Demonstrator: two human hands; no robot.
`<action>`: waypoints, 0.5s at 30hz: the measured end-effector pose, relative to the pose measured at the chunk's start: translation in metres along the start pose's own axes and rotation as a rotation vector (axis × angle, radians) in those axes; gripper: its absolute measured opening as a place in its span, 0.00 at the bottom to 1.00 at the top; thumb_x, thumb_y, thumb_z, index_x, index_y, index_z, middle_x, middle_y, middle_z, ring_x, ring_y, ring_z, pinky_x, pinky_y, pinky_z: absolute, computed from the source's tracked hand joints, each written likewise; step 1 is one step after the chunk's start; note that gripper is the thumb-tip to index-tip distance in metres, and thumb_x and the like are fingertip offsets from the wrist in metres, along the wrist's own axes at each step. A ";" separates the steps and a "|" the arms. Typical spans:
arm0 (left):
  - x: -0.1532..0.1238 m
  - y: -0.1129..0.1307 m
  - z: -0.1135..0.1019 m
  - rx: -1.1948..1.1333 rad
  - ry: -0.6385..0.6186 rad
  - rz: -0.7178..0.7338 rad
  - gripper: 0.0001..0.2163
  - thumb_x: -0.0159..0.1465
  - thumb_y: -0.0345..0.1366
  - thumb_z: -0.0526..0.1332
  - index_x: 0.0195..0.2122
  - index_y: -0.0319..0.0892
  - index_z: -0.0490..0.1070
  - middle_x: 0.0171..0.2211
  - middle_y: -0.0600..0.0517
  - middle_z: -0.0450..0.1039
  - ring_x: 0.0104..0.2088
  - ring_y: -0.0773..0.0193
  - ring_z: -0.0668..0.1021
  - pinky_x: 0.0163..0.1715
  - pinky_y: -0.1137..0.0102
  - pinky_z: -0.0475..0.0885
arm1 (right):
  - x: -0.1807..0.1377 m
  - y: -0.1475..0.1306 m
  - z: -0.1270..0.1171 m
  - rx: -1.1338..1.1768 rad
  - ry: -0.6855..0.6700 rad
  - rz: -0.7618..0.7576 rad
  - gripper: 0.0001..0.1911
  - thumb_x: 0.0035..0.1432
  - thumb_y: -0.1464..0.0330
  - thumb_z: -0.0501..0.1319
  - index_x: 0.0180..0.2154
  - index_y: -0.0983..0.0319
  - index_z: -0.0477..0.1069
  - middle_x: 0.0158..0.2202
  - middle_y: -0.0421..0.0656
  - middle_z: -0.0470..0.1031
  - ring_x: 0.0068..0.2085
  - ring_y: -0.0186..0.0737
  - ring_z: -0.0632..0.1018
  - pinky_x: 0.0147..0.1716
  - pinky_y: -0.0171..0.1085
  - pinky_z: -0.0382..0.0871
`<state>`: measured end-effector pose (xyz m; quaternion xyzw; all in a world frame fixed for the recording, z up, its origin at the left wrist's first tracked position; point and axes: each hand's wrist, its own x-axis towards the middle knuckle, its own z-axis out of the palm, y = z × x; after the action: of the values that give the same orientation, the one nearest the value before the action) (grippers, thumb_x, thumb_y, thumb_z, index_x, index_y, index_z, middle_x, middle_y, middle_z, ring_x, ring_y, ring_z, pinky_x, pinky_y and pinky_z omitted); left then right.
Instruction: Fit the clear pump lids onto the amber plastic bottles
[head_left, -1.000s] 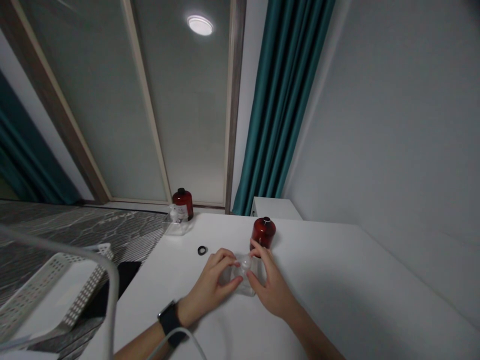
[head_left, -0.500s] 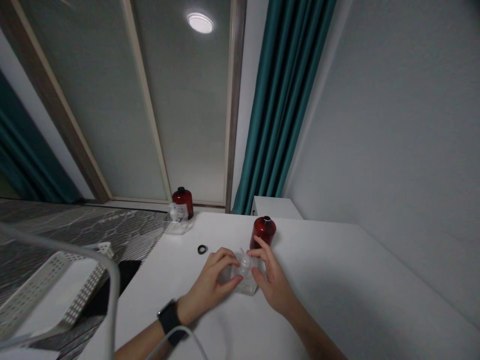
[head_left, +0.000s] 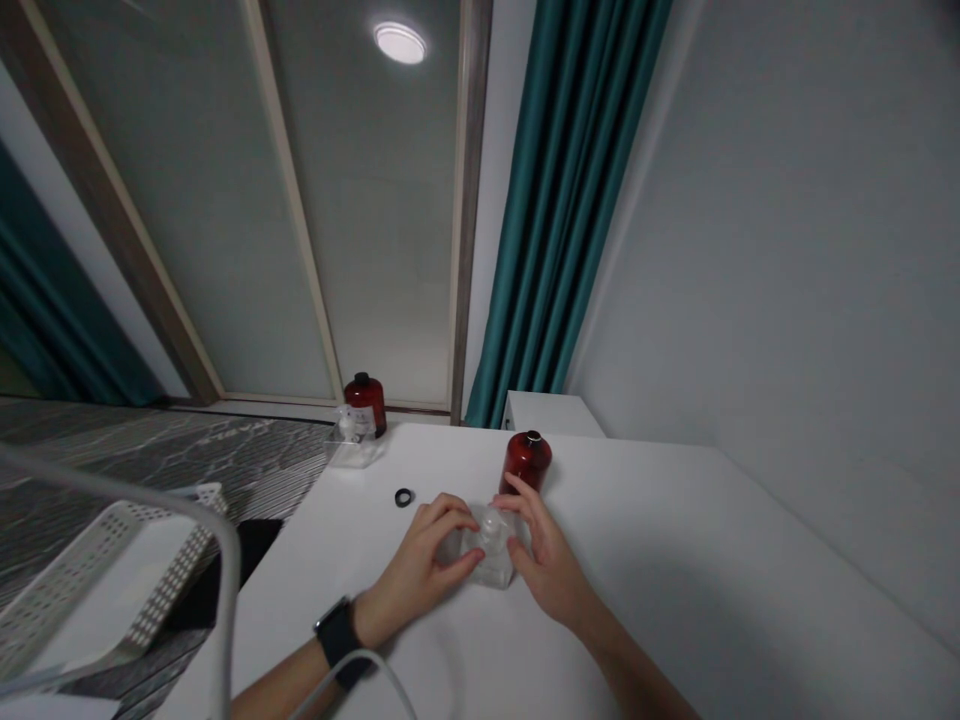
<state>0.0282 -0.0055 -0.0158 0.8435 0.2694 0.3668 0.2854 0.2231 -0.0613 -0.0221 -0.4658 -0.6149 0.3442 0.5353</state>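
A clear, squarish plastic container (head_left: 493,570) lies on the white table between my hands, with a clear rounded piece (head_left: 491,527) in its middle; its exact kind I cannot make out. My left hand (head_left: 431,550), wearing a black watch (head_left: 339,632), curls round the container's left side, thumb near its front and fingertips on its upper left. On the right side, my right hand (head_left: 544,555) has its fingers spread, thumb and fingertips close to the rounded piece. Just behind the right fingers stands a dark red bottle (head_left: 526,457) with an open-looking neck. A black ring (head_left: 403,497) lies left of the container.
At the table's far left corner stand a second red bottle (head_left: 365,400) with a dark top and another clear container (head_left: 354,452). A white perforated basket (head_left: 161,590) is at the left, beyond the table edge. A pale cable (head_left: 229,590) crosses the lower left.
My right thumb has shifted slightly right, away from the clear rounded piece. A thin pale tip above that piece no longer shows. My left hand and the container stay nearly where they were.
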 end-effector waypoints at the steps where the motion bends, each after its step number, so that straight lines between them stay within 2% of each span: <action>1: 0.000 -0.001 0.000 -0.002 0.001 0.000 0.07 0.63 0.31 0.64 0.42 0.45 0.71 0.44 0.48 0.71 0.47 0.56 0.73 0.48 0.62 0.66 | 0.000 0.000 0.000 -0.006 0.000 -0.001 0.36 0.54 0.78 0.54 0.64 0.54 0.53 0.50 0.45 0.70 0.58 0.44 0.70 0.65 0.53 0.50; 4: 0.001 -0.002 0.001 -0.008 0.002 0.000 0.07 0.63 0.31 0.64 0.42 0.44 0.72 0.44 0.48 0.70 0.47 0.55 0.73 0.48 0.62 0.66 | -0.001 0.001 0.000 -0.025 0.016 -0.007 0.37 0.53 0.79 0.54 0.64 0.54 0.56 0.49 0.44 0.71 0.58 0.43 0.70 0.66 0.52 0.49; 8: 0.001 -0.002 0.002 -0.017 0.002 0.003 0.06 0.63 0.31 0.63 0.42 0.44 0.72 0.45 0.47 0.70 0.47 0.55 0.72 0.49 0.61 0.66 | -0.002 0.002 -0.001 -0.030 -0.014 -0.007 0.36 0.54 0.79 0.54 0.64 0.54 0.56 0.52 0.45 0.70 0.59 0.43 0.69 0.66 0.52 0.50; 12: 0.002 0.000 0.002 -0.051 0.018 -0.014 0.05 0.62 0.31 0.64 0.40 0.44 0.71 0.43 0.47 0.71 0.46 0.56 0.73 0.48 0.62 0.67 | -0.002 0.001 -0.001 -0.040 0.013 -0.024 0.34 0.54 0.79 0.54 0.62 0.55 0.58 0.50 0.44 0.71 0.58 0.43 0.70 0.66 0.51 0.50; 15: 0.004 0.001 0.002 -0.108 0.032 -0.035 0.05 0.61 0.31 0.64 0.38 0.43 0.71 0.42 0.48 0.70 0.45 0.57 0.73 0.48 0.62 0.68 | -0.003 0.001 -0.001 -0.037 -0.008 -0.017 0.35 0.54 0.78 0.54 0.63 0.54 0.57 0.53 0.46 0.70 0.60 0.44 0.68 0.66 0.53 0.48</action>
<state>0.0328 -0.0043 -0.0145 0.8160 0.2686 0.3893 0.3323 0.2238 -0.0634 -0.0238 -0.4689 -0.6274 0.3299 0.5270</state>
